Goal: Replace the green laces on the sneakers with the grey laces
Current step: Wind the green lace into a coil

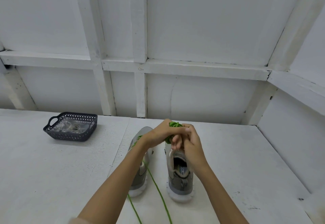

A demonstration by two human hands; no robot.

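Note:
Two grey sneakers stand side by side on the white table, toes pointing away: the left sneaker and the right sneaker. Above them my left hand and my right hand meet and hold a bundle of green lace wound into coils. My left hand's fingers curl round the bundle; my right hand's fingers pinch it from the right. The left sneaker has green lace in its eyelets, and two green strands trail from it toward the near edge. The right sneaker's tongue is partly hidden by my hands.
A dark perforated plastic basket with handles sits at the table's left rear; inside lies a clear plastic bag holding greyish laces. White panelled walls close the table at the back and right.

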